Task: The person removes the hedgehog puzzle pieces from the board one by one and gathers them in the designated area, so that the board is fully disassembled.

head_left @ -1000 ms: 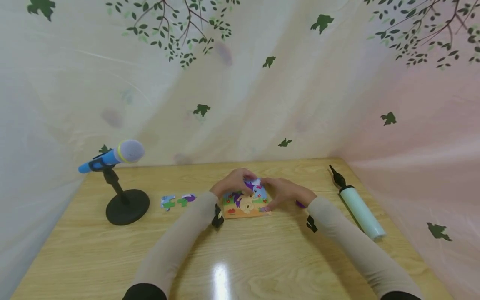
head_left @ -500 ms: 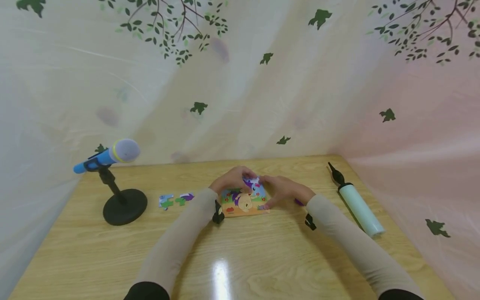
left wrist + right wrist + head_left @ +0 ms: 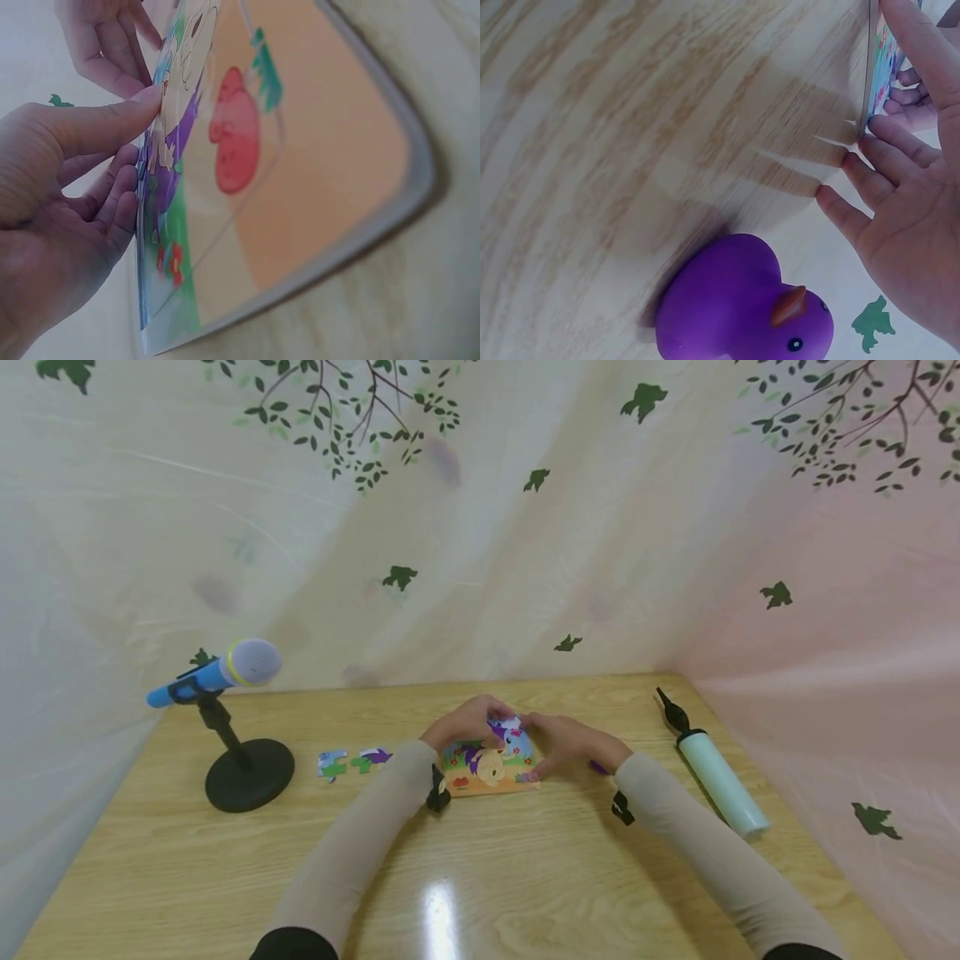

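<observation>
A jigsaw puzzle board with a bright cartoon picture lies flat on the table between both hands. My left hand reaches over its upper left part. In the left wrist view, the thumb touches the picture, and the other fingers lie relaxed at the far edge. From the right, my right hand rests against the board's side edge, thumb at the lower right corner. Its fingers are spread and nearly straight on the tabletop. Part of the picture is hidden under the left hand.
Loose puzzle pieces lie left of the board. A blue toy microphone on a black stand stands further left. A purple rubber duck sits near the right wrist. A pale blue hand pump lies at the right.
Both hands stay in nearly the same place on the puzzle board. Only the head view has shifted slightly.
</observation>
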Available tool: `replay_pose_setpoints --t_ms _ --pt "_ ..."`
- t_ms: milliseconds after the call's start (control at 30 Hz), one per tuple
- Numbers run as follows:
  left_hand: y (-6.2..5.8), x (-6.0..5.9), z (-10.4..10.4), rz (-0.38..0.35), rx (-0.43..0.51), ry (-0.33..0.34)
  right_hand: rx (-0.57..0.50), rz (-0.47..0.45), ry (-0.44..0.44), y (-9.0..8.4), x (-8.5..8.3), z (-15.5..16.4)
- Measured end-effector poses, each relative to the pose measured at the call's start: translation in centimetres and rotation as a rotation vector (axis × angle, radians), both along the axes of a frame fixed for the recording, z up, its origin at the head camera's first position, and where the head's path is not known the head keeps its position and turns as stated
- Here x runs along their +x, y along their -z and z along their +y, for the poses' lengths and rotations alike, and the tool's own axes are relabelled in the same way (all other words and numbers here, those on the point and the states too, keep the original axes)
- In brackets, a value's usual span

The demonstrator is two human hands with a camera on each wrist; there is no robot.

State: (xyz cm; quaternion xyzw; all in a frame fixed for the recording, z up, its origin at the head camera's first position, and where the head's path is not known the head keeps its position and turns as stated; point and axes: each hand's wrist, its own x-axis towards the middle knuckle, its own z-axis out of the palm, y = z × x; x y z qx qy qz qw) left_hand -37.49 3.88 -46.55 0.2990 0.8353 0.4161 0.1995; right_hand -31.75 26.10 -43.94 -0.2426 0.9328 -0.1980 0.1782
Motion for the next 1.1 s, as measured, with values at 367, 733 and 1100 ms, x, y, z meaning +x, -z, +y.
replay_pose_setpoints --t_ms 367,733,1100 --pt "-0.8 0.1 -0.1 -0.016 -0.023 0.027 0.017 0.019 -0.004 0.1 -0.3 0.1" --pt "-0.6 -1.0 -0.5 0.002 -0.058 0.105 0.016 0.015 -0.008 -0.1 -0.2 0.1" --pt "-1.0 -0.9 -0.4 -0.050 -0.096 0.085 0.004 -0.004 0.002 0.0 0.1 0.2"
